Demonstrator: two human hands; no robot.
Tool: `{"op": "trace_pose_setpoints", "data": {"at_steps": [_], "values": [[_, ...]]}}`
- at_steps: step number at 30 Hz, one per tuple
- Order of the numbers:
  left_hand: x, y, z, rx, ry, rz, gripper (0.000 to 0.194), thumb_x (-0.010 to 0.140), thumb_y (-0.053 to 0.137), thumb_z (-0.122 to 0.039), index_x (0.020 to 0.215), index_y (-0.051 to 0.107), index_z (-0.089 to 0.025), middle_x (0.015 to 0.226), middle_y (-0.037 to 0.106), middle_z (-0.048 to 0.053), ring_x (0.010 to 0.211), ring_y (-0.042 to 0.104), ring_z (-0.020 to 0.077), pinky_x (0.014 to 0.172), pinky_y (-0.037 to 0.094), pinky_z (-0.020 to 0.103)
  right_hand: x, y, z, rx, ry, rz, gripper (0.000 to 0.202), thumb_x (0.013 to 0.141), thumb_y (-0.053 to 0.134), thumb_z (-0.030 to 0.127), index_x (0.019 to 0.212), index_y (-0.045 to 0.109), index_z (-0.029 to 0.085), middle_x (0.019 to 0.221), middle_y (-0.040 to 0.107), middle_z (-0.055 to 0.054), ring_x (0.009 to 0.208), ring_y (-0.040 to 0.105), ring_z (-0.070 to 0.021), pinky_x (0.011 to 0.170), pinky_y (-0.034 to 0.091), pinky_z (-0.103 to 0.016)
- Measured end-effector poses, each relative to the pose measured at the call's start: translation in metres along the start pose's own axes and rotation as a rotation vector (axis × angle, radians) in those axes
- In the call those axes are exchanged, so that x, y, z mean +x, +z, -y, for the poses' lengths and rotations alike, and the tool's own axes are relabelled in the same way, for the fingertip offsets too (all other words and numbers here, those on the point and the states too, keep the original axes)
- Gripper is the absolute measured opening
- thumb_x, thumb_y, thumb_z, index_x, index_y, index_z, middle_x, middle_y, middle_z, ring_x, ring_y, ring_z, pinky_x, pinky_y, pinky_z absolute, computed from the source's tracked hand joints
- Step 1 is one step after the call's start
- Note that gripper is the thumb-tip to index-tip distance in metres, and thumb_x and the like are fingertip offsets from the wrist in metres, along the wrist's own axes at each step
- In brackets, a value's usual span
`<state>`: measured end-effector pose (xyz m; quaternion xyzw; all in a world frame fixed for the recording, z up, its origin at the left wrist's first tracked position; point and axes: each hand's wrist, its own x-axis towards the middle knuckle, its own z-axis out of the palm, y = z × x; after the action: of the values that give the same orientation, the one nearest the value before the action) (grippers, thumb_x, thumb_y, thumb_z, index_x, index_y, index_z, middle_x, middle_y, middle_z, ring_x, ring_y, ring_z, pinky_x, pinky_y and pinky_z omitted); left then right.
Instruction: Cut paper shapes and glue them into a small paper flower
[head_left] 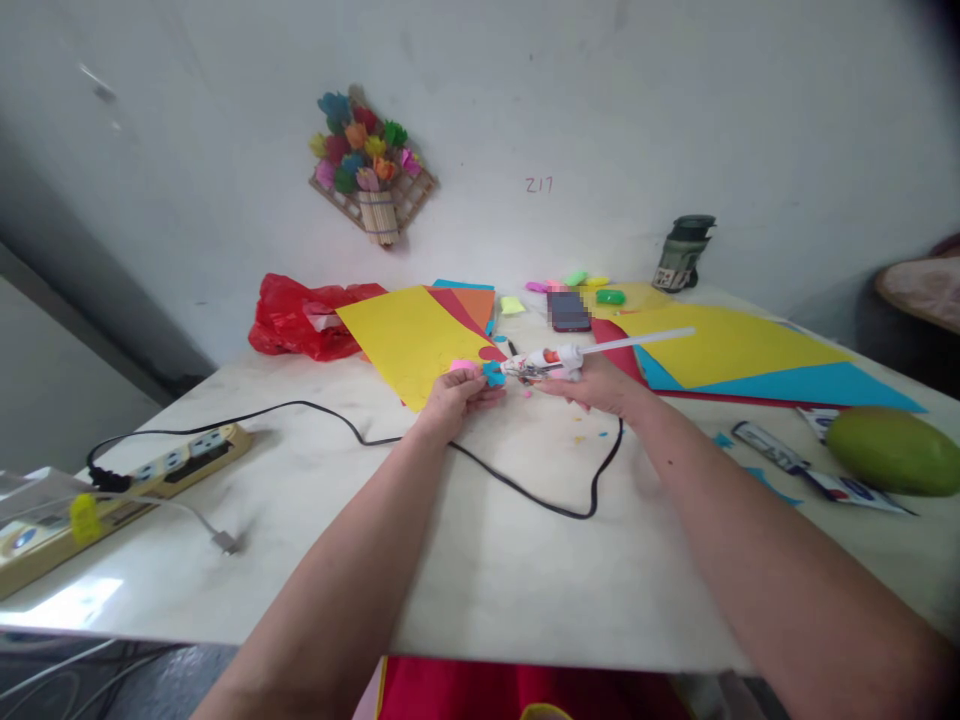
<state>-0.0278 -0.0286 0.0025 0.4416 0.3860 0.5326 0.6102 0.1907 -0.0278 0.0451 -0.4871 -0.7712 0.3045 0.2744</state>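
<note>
Both the left hand [457, 395] and the right hand [604, 385] are bare, as are the left forearm [360, 570] and the right forearm [739, 510], slim and smooth in outline. One small round spot [670, 462] marks the right forearm, toward its far end. At the near side, between the arms, shows a deep red garment [457, 690], with narrow yellow edging [381, 690] down its left side and a curved yellow band [544, 711] near its middle. Left of the edging is a sliver of pale pink cloth [368, 697]. The finer details of the nails are too small to tell.
</note>
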Motion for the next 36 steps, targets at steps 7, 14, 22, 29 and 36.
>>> {"op": "trace_pose_setpoints", "data": {"at_steps": [7,14,22,29,36], "values": [[-0.0016,0.0015,-0.0015,-0.009,0.005,-0.025,0.009,0.067,0.063,-0.016,0.071,0.058,-0.009,0.073,0.066,0.009,0.072,0.065,0.0207,0.072,0.050,0.035,-0.0006,0.0000,0.0026,0.006,0.012,0.000,0.044,0.062,0.061,0.049,0.085,0.064,0.012,0.053,0.050,0.000,0.040,0.041,-0.0064,0.034,0.035,-0.018],[-0.0003,0.0011,-0.0005,-0.015,0.002,-0.027,0.007,0.066,0.062,-0.015,0.068,0.058,-0.010,0.070,0.066,0.008,0.072,0.065,0.0207,0.069,0.051,0.033,-0.0003,0.0000,0.0005,0.007,0.002,0.003,0.043,0.063,0.060,0.051,0.083,0.064,0.013,0.053,0.051,0.000,0.040,0.041,-0.0070,0.034,0.035,-0.019],[-0.0006,0.0013,-0.0009,0.004,-0.002,-0.011,0.011,0.065,0.064,-0.017,0.069,0.057,-0.010,0.075,0.067,0.011,0.073,0.065,0.0215,0.068,0.051,0.032,0.0013,0.0011,-0.0030,0.006,-0.017,-0.011,0.044,0.064,0.059,0.051,0.086,0.065,0.014,0.055,0.052,-0.001,0.043,0.043,-0.0079,0.034,0.036,-0.019],[-0.0016,0.0015,-0.0014,0.005,-0.002,-0.007,0.014,0.064,0.065,-0.019,0.071,0.057,-0.010,0.074,0.067,0.010,0.073,0.065,0.0212,0.070,0.051,0.032,0.0024,0.0008,-0.0051,0.016,-0.024,-0.028,0.042,0.065,0.058,0.048,0.086,0.065,0.013,0.056,0.053,-0.001,0.043,0.043,-0.0076,0.035,0.036,-0.019],[0.0002,-0.0006,0.0004,-0.004,0.004,-0.001,0.013,0.064,0.065,-0.019,0.070,0.058,-0.011,0.073,0.067,0.009,0.073,0.065,0.0209,0.069,0.051,0.032,0.0022,0.0011,-0.0032,0.011,-0.017,-0.033,0.041,0.065,0.059,0.047,0.086,0.065,0.012,0.055,0.052,-0.001,0.042,0.043,-0.0075,0.034,0.036,-0.019]]}}
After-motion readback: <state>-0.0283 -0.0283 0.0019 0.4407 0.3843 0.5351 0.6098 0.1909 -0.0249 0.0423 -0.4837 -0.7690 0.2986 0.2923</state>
